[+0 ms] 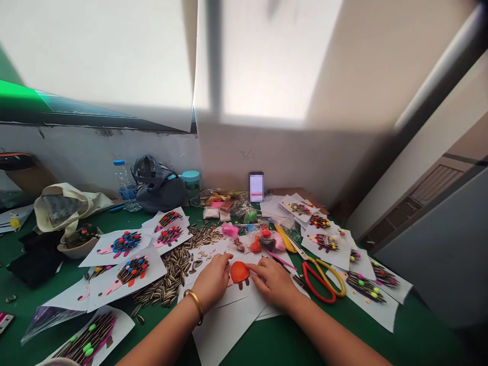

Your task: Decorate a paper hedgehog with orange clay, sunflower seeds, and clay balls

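An orange-red clay dome [240,272] with brown legs below it and a bit of pink at its left lies on white paper [229,333]. My left hand [213,280] rests at its left side, fingers bent together, a gold bangle on the wrist; whether anything is between the fingers is hidden. My right hand [273,280] is at the right, fingers apart, the index fingertip touching the dome's edge. Lumps of orange clay [255,244] and pink clay [230,230] lie just beyond the hands. Striped sunflower seeds [168,274] are heaped to the left.
Red-and-yellow scissors [319,282] lie right of my right hand. Cards with seed-covered hedgehogs [134,269] spread on both sides. Behind stand a phone [256,187], a water bottle [125,187], a teal-lidded jar [191,184] and a dark bag [159,188].
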Motion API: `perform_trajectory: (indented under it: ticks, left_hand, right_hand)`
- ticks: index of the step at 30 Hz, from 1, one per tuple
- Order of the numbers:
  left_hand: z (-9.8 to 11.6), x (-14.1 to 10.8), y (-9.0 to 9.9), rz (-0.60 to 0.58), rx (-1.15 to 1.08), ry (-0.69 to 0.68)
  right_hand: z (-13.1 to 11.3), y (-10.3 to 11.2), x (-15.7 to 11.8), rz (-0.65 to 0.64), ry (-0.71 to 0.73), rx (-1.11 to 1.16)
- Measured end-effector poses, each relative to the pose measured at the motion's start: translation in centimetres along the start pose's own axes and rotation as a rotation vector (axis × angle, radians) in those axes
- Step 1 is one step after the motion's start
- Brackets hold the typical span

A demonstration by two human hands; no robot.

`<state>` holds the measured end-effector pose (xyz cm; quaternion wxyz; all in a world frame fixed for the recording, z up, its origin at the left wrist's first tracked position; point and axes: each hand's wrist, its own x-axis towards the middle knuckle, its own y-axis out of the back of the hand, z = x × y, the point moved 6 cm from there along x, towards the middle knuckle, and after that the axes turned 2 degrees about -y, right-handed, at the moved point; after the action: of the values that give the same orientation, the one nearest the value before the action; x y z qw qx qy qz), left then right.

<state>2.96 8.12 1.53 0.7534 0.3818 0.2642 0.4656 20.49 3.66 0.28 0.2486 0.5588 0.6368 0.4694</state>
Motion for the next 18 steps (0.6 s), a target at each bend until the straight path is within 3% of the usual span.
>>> perform_trajectory:
  ticks: [4, 10, 18]
  left_hand:
    - [0.1, 0.2, -0.5, 0.021, 0.063, -0.036]
    - [0.3, 0.1, -1.0, 0.039, 0.134, -0.087]
    - [0.7, -0.1, -0.7, 0.041, 0.151, -0.104]
  right_hand:
    - [-0.2, -0.1, 0.2, -0.014, -0.03, -0.058]
    - [0.3, -0.1, 0.8, 0.018, -0.073, 0.036]
    - [-1.0, -0.8, 1.4, 0.091, -0.025, -0.005]
